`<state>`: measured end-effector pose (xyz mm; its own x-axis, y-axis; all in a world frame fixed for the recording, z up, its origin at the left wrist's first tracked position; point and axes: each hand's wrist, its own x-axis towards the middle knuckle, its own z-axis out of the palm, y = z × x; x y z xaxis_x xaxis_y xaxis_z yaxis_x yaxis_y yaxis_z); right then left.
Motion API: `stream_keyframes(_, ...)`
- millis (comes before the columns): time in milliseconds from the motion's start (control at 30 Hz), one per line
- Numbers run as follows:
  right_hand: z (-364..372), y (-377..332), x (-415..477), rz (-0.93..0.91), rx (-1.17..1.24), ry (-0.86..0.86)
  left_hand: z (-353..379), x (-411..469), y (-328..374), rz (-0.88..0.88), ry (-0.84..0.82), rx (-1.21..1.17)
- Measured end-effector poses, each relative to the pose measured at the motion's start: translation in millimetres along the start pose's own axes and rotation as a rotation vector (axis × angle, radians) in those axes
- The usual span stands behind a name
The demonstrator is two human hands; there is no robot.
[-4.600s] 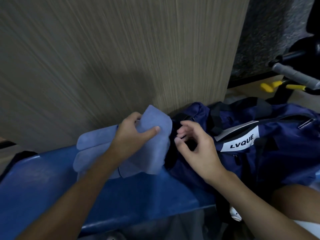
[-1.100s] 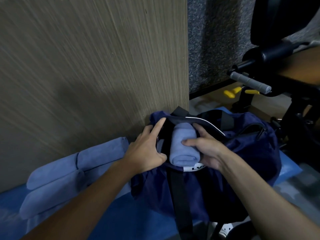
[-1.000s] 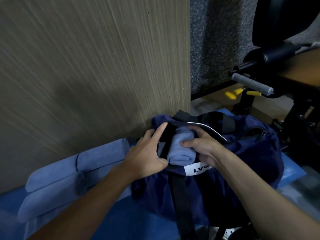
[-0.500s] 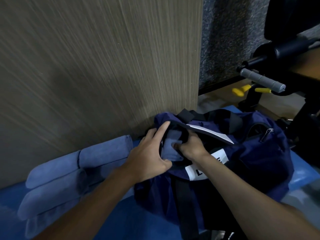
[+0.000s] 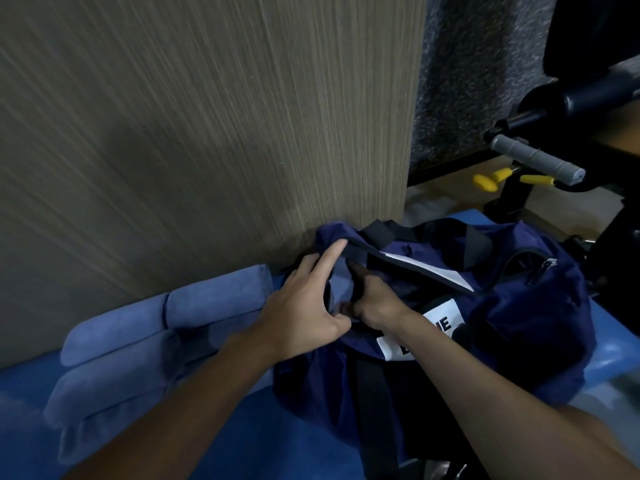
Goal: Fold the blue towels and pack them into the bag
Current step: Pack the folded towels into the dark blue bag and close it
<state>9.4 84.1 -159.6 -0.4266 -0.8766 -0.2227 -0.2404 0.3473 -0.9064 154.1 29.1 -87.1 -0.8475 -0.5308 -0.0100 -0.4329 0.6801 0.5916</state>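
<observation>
At the bag [image 5: 519, 306] mouth — packing step: your left hand [image 5: 304, 306] pinches the rim apart, your right hand [image 5: 375, 299] curls round the blue towel [image 5: 337, 282], half inside — next, you should seat it deep, release.

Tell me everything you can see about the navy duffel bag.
The navy bag looks like soft, crumpled nylon with black straps, a black-edged opening, a side zip and a white label with black letters, partly hidden. It slumps on the blue bench against the wood-grain panel. The left hand holds its opening's rim; the right hand reaches inside, onto a blue towel.
</observation>
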Motion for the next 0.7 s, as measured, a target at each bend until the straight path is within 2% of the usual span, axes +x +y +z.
stream_keyframes(67, -2, 1, 0, 0.016, -0.100, 0.024, 1, -1, -3, -0.001, 0.005, 0.001)
stream_keyframes(167, -4, 2, -3, -0.023, -0.013, 0.012, 1, -1, -8, -0.009, 0.007, -0.029)
stream_keyframes(333, -10, -7, -30, -0.107, 0.035, 0.115, -1, -6, -16, 0.011, -0.014, -0.082)
stream_keyframes(533, -4, -32, -83, -0.393, 0.154, 0.276, -9, -20, -18, 0.124, 0.029, -0.103)
stream_keyframes(600, 5, -39, -98, -0.452, 0.239, 0.241, -13, -32, -23, 0.151, 0.057, -0.091)
stream_keyframes(700, 27, -45, -109, -0.482, 0.278, 0.147, -22, -57, -40, 0.093, 0.116, -0.070)
